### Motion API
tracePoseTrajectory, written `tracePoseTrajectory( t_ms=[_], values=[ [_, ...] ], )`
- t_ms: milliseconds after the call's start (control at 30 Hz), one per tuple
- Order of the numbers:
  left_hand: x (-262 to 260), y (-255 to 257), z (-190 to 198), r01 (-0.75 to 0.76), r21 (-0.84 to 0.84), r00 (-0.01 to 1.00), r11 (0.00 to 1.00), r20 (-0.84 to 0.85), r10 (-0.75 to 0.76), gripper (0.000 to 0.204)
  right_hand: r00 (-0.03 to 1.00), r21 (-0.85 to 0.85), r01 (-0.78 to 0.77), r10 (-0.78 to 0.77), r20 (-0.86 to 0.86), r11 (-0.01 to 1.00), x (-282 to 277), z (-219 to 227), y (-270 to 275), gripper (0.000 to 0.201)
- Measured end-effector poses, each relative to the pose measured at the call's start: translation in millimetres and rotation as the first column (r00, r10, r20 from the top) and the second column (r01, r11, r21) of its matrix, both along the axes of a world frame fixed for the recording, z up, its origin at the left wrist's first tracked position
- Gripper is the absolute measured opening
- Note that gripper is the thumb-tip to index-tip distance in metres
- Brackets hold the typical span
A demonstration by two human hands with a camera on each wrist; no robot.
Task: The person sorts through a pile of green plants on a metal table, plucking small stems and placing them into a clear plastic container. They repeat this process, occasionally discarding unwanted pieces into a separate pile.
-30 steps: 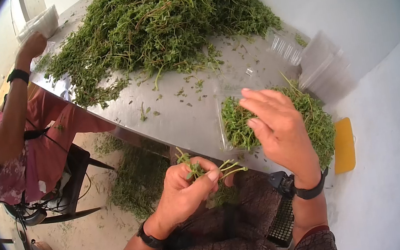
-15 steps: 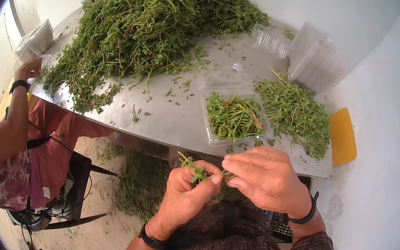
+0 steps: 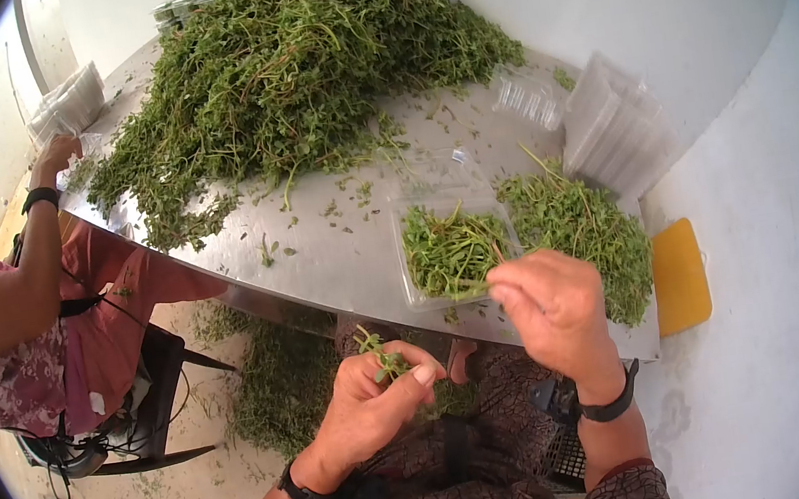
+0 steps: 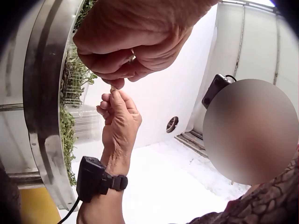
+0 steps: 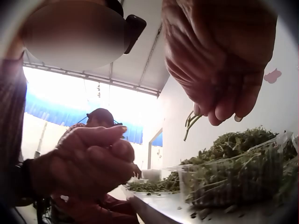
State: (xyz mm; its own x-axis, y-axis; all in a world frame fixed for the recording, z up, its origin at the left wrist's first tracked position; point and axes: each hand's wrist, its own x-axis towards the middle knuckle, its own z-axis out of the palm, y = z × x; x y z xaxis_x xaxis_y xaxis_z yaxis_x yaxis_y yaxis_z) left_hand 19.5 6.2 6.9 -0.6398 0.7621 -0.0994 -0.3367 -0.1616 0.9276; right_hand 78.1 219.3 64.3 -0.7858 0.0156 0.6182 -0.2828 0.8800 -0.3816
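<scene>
In the head view my left hand [image 3: 376, 404] pinches a small leafy sprig [image 3: 387, 365] between thumb and curled fingers, in front of the table's edge. My right hand [image 3: 559, 314] is at the near right corner of a clear plastic box [image 3: 404, 259] filled with green stems [image 3: 455, 247]. Thin stems [image 5: 188, 125] stick out from the fingertips of the right hand [image 5: 219, 60] in the right wrist view, above the box [image 5: 224, 182]. The box's transparent lid stands open behind it.
A large heap of greens [image 3: 295, 71] covers the back of the metal table [image 3: 302, 272]. A smaller pile [image 3: 589, 235] lies right of the box, near stacked clear containers [image 3: 610, 126]. Another person [image 3: 19, 310] sits at the left. A yellow board [image 3: 678, 275] is at the right.
My right hand met the left one at the stems, then moved away to the right and up toward the box, with stems in its fingers. The left hand has stayed nearly still.
</scene>
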Motion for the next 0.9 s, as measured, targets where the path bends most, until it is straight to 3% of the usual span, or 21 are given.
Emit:
tracePoseTrajectory(
  t_ms=[100, 167, 267, 367, 500, 600, 667, 700, 767, 800, 833, 900],
  values=[
    [-1.5, 0.4, 0.6, 0.032, -0.026, 0.999, 0.999, -0.026, -0.033, 0.020, 0.997, -0.036, 0.046, -0.049, -0.058, 0.998, -17.3, 0.7, 7.3, 0.012],
    [-1.9, 1.4, 3.0, 0.062, -0.069, 0.997, 0.996, -0.041, -0.065, 0.021, 0.996, -0.034, 0.089, -0.089, -0.009, 0.996, -27.0, 1.7, 11.5, 0.012],
    [-4.0, 1.8, 5.9, 0.125, -0.113, 0.992, 0.986, -0.012, -0.127, 0.021, 0.994, 0.024, 0.104, -0.104, 0.031, 0.994, -35.5, -1.8, 14.7, 0.017],
    [-3.1, 2.5, 6.1, 0.126, -0.113, 0.987, 0.985, -0.083, -0.136, 0.022, 0.986, 0.137, 0.151, -0.140, -0.085, 0.979, -30.8, 2.0, 12.7, 0.025],
    [0.1, 7.3, 0.7, 0.163, -0.115, 0.982, 0.980, -0.073, -0.172, 0.020, 0.999, -0.007, 0.038, -0.038, 0.005, 0.999, -1.2, 11.9, -5.4, 0.034],
    [3.7, 9.9, 1.3, 0.232, -0.092, 0.961, 0.968, -0.132, -0.243, 0.018, 0.979, -0.050, -0.172, 0.176, 0.099, 0.984, 15.4, 10.6, -25.7, 0.040],
    [2.6, 9.0, 6.2, 0.401, -0.188, 0.861, 0.897, -0.259, -0.439, 0.015, 0.963, -0.093, -0.224, 0.235, 0.133, 0.970, 25.0, 1.4, -33.1, 0.038],
    [6.4, 11.2, 0.8, 0.400, -0.192, 0.860, 0.896, -0.260, -0.439, 0.015, 0.941, -0.135, -0.274, 0.294, 0.165, 0.952, 29.0, -2.0, -36.0, 0.036],
    [16.8, 16.9, -15.4, 0.329, -0.044, 0.883, 0.943, -0.339, -0.324, 0.015, 0.935, -0.135, -0.286, 0.307, 0.176, 0.949, 36.7, -8.1, -38.4, 0.034],
    [12.3, 13.7, -9.9, 0.374, -0.154, 0.842, 0.915, -0.357, -0.404, 0.013, 0.935, -0.163, -0.272, 0.301, 0.189, 0.948, 41.1, -14.7, -36.8, 0.032],
    [11.3, 13.0, -3.0, 0.378, -0.160, 0.840, 0.912, -0.355, -0.410, 0.013, 0.934, -0.190, -0.258, 0.295, 0.202, 0.947, 44.4, -18.0, -35.3, 0.030],
    [11.3, 12.0, 7.6, 0.415, -0.238, 0.867, 0.878, -0.190, -0.461, 0.011, 0.935, -0.215, -0.245, 0.289, 0.203, 0.945, 49.3, -18.5, -32.9, 0.026]
  ],
)
